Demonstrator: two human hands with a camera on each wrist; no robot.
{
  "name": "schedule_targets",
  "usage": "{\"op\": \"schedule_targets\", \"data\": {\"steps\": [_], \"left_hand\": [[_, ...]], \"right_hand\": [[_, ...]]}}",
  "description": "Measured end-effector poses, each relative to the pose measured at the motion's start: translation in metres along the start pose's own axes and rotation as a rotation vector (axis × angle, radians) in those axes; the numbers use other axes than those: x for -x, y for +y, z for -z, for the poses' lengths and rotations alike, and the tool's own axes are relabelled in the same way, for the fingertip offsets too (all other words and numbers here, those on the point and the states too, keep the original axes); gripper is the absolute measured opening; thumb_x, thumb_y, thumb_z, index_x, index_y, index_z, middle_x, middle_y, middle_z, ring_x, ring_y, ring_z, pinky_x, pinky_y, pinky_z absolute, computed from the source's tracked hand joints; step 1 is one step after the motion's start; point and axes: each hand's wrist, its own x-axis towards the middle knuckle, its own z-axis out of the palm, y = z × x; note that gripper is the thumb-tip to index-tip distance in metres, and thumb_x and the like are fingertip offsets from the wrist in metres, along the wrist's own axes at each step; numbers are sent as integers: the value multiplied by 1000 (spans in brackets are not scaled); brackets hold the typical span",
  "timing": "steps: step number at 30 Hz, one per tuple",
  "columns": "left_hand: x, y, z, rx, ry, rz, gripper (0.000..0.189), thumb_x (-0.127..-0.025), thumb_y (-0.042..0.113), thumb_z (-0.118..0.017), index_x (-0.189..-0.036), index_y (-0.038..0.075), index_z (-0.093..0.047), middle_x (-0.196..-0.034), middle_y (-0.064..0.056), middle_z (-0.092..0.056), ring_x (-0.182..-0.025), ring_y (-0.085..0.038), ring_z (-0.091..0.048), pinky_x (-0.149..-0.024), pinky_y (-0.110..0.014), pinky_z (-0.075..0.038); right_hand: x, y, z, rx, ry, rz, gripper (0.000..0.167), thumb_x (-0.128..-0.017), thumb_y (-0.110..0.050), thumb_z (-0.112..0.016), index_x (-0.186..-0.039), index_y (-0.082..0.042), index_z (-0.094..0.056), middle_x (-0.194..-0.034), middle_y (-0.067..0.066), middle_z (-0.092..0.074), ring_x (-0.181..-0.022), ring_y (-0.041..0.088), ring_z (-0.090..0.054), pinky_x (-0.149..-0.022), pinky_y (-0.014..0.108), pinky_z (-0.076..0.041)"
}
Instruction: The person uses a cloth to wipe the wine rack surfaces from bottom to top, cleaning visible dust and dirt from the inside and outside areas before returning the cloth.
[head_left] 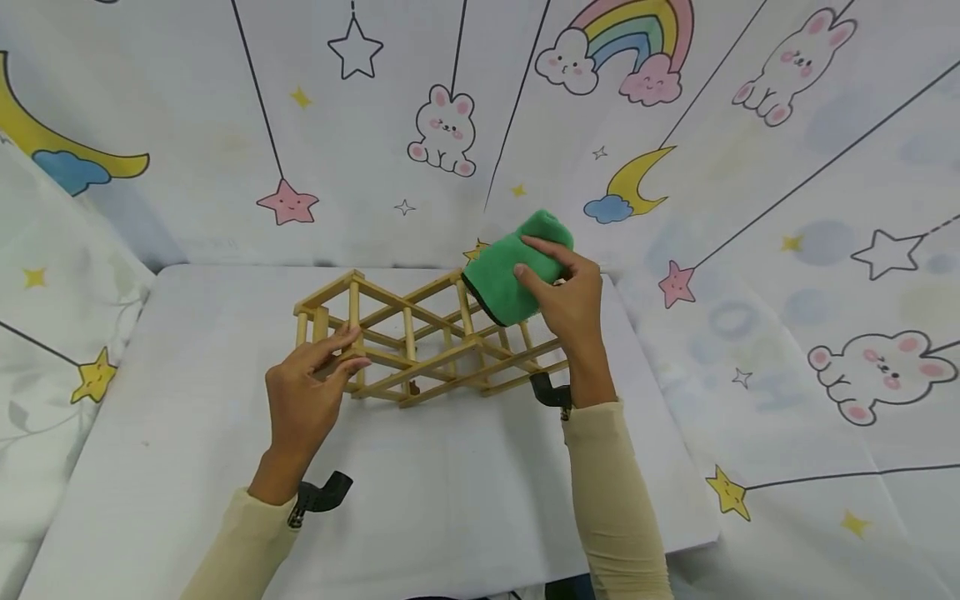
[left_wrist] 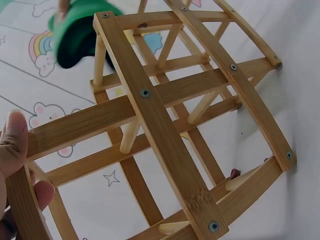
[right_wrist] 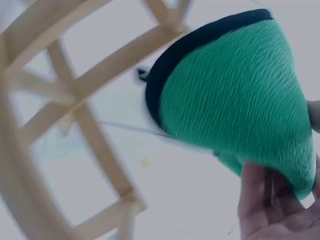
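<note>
A wooden lattice rack (head_left: 408, 350) of slats and round dowels, joined with screws, stands tilted on the white table. My left hand (head_left: 311, 387) grips its near left end; in the left wrist view the thumb (left_wrist: 15, 142) and a fingertip close round a slat (left_wrist: 25, 200). My right hand (head_left: 573, 300) holds a folded green cloth (head_left: 513, 271) with a dark edging, over the right part of the rack. In the right wrist view the cloth (right_wrist: 230, 90) hangs beside the blurred frame, apart from it, with fingers (right_wrist: 270, 200) beneath it.
The white tabletop (head_left: 435, 492) stretches in front of the rack. Behind and to the sides hangs a white backdrop (head_left: 202, 125) printed with rabbits, stars, moons and a rainbow. A black camera mount (head_left: 322, 493) sits on the left wrist, another (head_left: 550, 392) on the right.
</note>
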Motion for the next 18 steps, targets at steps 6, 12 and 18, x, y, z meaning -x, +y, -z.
{"op": "schedule_targets", "data": {"steps": [6, 12, 18], "left_hand": [[0, 1, 0, 16, 18, -3, 46, -80, 8, -91, -124, 6, -79, -132, -8, -75, -108, -23, -76, -82, -5, -52], [0, -3, -2, 47, 34, -10, 45, -80, 8, -91, -123, 6, -79, -130, -9, -75, -115, -15, -74, -82, -6, -53], [2, -3, -2, 43, 33, -24, 46, -80, 8, -91, -124, 6, -79, -131, -9, -74, -103, -28, -76, -79, -5, -53]], "right_hand": [[-2, -27, -23, -211, -127, 15, 55, -86, -13, -91, -137, -26, -73, -141, 14, -61, -118, 33, -71, -92, 48, -64], [-4, -28, -69, -60, -246, 2, 62, -88, -13, -90, -142, -31, -67, -146, 14, -59, -126, 34, -67, -91, 48, -64], [-1, -20, -92, 510, -292, 180, 58, -88, -23, -91, -141, -33, -68, -139, 12, -69, -126, 32, -67, -95, 50, -62]]}}
